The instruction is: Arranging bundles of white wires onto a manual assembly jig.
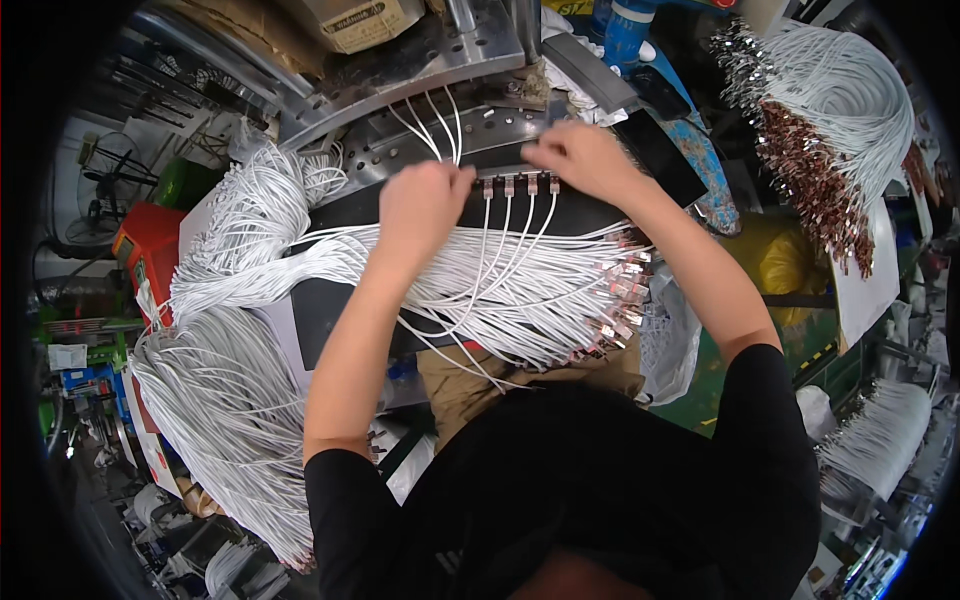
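Note:
White cables (530,285) lie in a thick bundle across the black work surface, their metal-tipped connectors (622,300) pointing right. Beyond the bundle, several cable connectors (521,186) sit in a row along a dark strip, and their white leads run back toward me. My left hand (425,205) is closed at the left end of this row, slightly blurred; what its fingers hold is hidden. Several white cable ends (432,128) rise just beyond it. Over the right end of the row, my right hand (588,160) is closed with curled fingertips, and I cannot make out anything in them.
A perforated metal machine plate (440,65) overhangs the far side. More white cable bundles hang at the left (225,420) and lie on a stand at the far right (840,110). A dark flat panel (660,155) and a blue bottle (628,30) are beyond my right hand.

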Demonstrator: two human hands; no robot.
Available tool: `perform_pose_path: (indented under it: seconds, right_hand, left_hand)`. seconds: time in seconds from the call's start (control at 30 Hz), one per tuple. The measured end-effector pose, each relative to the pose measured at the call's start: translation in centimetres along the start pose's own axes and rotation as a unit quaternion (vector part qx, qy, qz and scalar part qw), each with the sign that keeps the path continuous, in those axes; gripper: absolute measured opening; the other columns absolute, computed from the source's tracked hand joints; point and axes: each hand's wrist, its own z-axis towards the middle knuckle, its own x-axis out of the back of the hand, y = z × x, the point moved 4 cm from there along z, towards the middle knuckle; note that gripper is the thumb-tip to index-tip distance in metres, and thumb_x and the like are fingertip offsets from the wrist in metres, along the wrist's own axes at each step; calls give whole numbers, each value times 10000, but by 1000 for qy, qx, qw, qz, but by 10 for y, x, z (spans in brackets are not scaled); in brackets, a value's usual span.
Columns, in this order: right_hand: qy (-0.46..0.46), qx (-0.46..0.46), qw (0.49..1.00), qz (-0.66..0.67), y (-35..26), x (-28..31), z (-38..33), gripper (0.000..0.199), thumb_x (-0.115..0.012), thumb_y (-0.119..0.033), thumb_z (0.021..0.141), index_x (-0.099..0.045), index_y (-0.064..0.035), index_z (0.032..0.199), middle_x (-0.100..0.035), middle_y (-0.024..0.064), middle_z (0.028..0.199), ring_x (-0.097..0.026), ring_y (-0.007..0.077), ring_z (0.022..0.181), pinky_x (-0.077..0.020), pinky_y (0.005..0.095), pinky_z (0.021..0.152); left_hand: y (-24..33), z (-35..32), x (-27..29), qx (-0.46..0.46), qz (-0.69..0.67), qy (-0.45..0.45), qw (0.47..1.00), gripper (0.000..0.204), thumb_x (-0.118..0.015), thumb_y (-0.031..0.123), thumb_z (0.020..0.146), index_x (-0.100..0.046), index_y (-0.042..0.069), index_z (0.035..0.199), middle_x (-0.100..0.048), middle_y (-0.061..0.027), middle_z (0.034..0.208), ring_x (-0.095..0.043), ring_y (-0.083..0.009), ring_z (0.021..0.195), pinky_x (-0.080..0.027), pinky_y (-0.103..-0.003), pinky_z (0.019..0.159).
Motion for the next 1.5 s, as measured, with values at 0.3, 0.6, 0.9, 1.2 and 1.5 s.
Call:
perform_pose_path:
  seconds: [0.3,0.6,0.9,1.2,1.5]
  right_hand:
    - [335,225,905,-137,16,-35,209,324,-621,-285,937,-639,-57,1167,-659,185,1043,-616,382,973,-476,452,901]
    - [236,209,948,37,32,-35,229,198,-516,-148,987,-667,-24,1017,-660,111,1051,-598,236,1028,-487,333,936]
    - [167,192,966,39,-45,-20,123,357,-652,-333,924,-656,-65,1159,-665,173,1039,-622,371,954,-478,446,884]
    - [58,138,979,-138,-8,19,-9,263,-676,-231,907,-685,-77,1119,-613,128,944,-592,331,910,-466,404,842]
    - [95,184,978,19,-5,-7,29,295,-621,-244,943,-665,-47,1158,-637,137,906,-585,341,967,-465,413,871]
  left_hand:
    - [-38,80,-4,-36,156,140,977,327,-565,321,935,-701,42,832,-694,-182,802,-684,-372,796,-554,-459,723]
    - [-33,36,19,-134,118,103,978,241,-618,264,884,-689,46,810,-676,-164,817,-662,-377,816,-545,-473,717]
    - [-208,-97,268,166,227,473,835,342,-528,365,995,-710,91,1091,-715,-138,980,-682,-318,872,-519,-417,782]
    - [29,-86,-1,-231,-96,166,954,104,-717,113,854,-713,80,953,-688,-69,901,-651,-250,866,-537,-361,735]
    - [36,-71,-16,-156,-1,114,981,128,-709,190,858,-674,72,823,-653,-84,799,-636,-259,760,-528,-357,669]
